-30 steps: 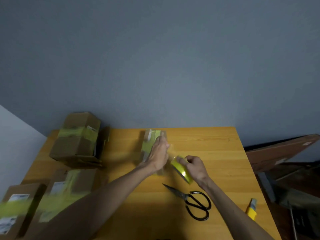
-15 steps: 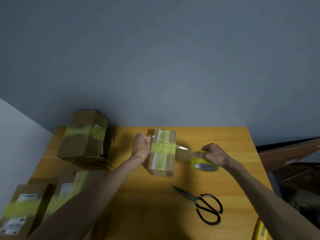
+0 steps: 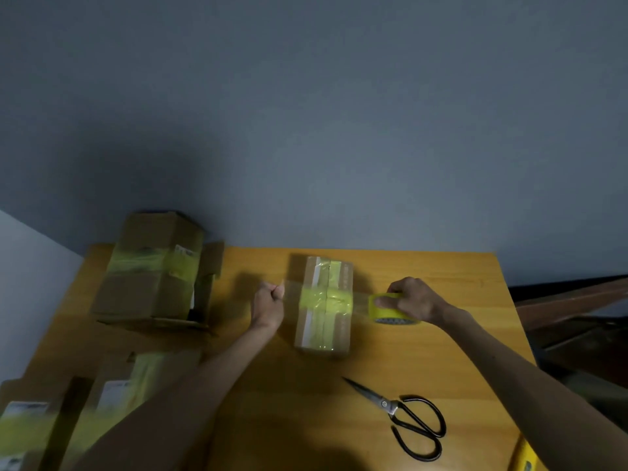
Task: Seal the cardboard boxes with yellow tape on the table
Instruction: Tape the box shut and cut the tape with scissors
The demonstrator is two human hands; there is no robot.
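Yellow tape (image 3: 326,298) is running taut across the top of the small cardboard box (image 3: 323,334) at the centre of the frame, and I am gripping it at both ends. My left hand (image 3: 268,302) is fisting, pinching the free end just left of the box. My right hand (image 3: 413,299) is curling its fingers round the roll (image 3: 390,312) just right of the box, low over the table (image 3: 424,351); I cannot tell whether the roll is touching it. The span is crossing a lengthwise strip (image 3: 321,273) lying along the lid.

Judgement: I should be lowering both ends evenly under tension, pressing the left end down the side wall first, then drawing the roll down the right wall. The film is looking thin, so slack is likely to make it crease or fold on itself.

Scissors (image 3: 404,414) are lying at lower right, near enough for the cut. Taped boxes (image 3: 153,270) are sitting at upper left, with more, blurred, at lower left.
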